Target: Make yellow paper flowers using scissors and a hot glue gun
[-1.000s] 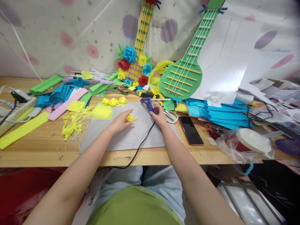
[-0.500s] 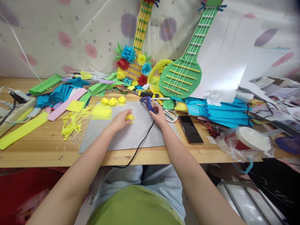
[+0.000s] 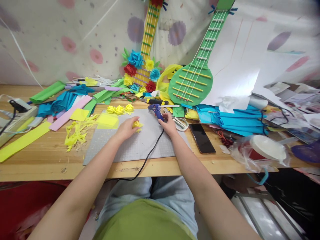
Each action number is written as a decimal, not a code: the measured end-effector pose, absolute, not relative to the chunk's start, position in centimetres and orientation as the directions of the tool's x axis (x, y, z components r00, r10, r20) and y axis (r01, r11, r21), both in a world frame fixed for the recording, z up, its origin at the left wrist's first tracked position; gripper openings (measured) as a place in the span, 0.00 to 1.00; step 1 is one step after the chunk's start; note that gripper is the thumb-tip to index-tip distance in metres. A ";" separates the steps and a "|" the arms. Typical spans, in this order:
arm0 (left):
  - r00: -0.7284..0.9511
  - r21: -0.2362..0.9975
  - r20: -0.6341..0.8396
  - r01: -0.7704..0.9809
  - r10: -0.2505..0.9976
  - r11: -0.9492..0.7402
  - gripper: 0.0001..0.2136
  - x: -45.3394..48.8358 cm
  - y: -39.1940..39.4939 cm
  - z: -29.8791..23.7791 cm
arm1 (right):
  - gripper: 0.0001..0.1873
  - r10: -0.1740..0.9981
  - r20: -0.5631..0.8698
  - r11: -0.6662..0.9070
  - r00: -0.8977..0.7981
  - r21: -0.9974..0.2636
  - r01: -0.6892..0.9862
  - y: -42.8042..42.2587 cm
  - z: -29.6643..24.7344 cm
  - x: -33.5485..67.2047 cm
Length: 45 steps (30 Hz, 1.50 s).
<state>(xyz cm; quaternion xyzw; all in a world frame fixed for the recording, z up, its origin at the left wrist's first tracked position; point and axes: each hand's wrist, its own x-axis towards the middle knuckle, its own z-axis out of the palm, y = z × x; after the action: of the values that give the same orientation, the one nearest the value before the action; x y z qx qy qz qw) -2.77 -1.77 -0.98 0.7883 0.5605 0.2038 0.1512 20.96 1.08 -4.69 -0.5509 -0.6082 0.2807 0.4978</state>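
My left hand (image 3: 127, 128) is closed around a small yellow paper flower (image 3: 137, 124) on the grey cutting mat (image 3: 140, 146). To its right, my right hand (image 3: 170, 126) grips the handle of a blue glue gun (image 3: 156, 109) that lies on the mat's far edge, its black cord (image 3: 147, 156) trailing off the table front. Three finished yellow paper flowers (image 3: 120, 109) sit in a row just beyond my left hand.
Scissors (image 3: 182, 123) and a black phone (image 3: 202, 138) lie right of my right hand. Yellow paper scraps (image 3: 76, 133) and coloured strips cover the left. Two paper guitars (image 3: 192, 80) lean on the wall. A bagged white roll (image 3: 265, 150) sits at right.
My left hand has drawn the yellow flower slightly closer into its fingers. The right hand stays on the glue gun. The view shifted a little.
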 end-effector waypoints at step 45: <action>-0.264 0.484 0.508 0.875 0.820 -0.018 0.08 -11.3 0.5 -1.0 | 0.19 0.950 0.292 0.222 0.112 -0.882 0.416 1.3 -4.9 20.9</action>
<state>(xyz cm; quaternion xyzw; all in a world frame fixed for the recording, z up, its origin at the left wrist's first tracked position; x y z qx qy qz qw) -11.32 0.54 -0.97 0.6054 0.6999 0.3772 -0.0366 20.92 1.27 -4.86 -0.5615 -0.6083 0.2718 0.4907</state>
